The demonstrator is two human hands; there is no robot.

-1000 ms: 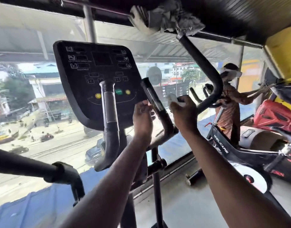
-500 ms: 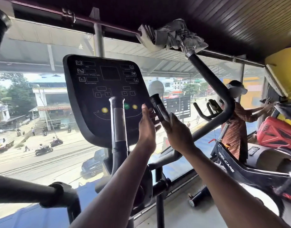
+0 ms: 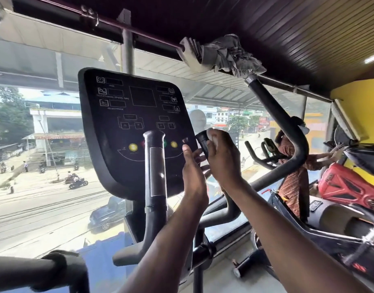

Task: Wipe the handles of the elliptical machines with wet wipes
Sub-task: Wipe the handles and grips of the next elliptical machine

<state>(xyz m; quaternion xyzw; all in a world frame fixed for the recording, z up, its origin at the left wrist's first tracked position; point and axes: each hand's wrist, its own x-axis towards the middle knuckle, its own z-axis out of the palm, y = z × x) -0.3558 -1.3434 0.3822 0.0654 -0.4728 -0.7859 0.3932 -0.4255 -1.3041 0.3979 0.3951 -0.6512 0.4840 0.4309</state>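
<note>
- Right hand (image 3: 223,159): I see it curled round the upper end of the inner right handle (image 3: 203,142), with a white wet wipe (image 3: 213,138) pressed between palm and grip. Only a small patch of the wipe shows above the knuckles.
- Left hand (image 3: 192,168): raised just left of the same handle, fingers loosely extended toward it. Fingertips sit at the grip's left side; I cannot tell whether they touch it, and I cannot tell if the hand grips anything.
- The handle's black rounded tip pokes out above the right hand, just beside the lower right corner of the console (image 3: 137,123).
- Inner left handle (image 3: 155,176): upright in front of the console, black with a grey sensor plate on its face, untouched.
- Console: dark panel, display blank, two yellow buttons and a green one partly hidden behind the left handle.
- Long moving arm (image 3: 287,132) of the elliptical rises on the right, bending up to a bar under the ceiling, where a grey rag (image 3: 226,53) is bundled.
- Another black padded bar (image 3: 34,269) crosses the lower left corner, near the camera.
- Far right: a second person (image 3: 293,172) in a patterned top reaches toward other equipment beside a red item (image 3: 350,189).
- Beyond the window (image 3: 44,144): a street with motorbikes and a dark car.
</note>
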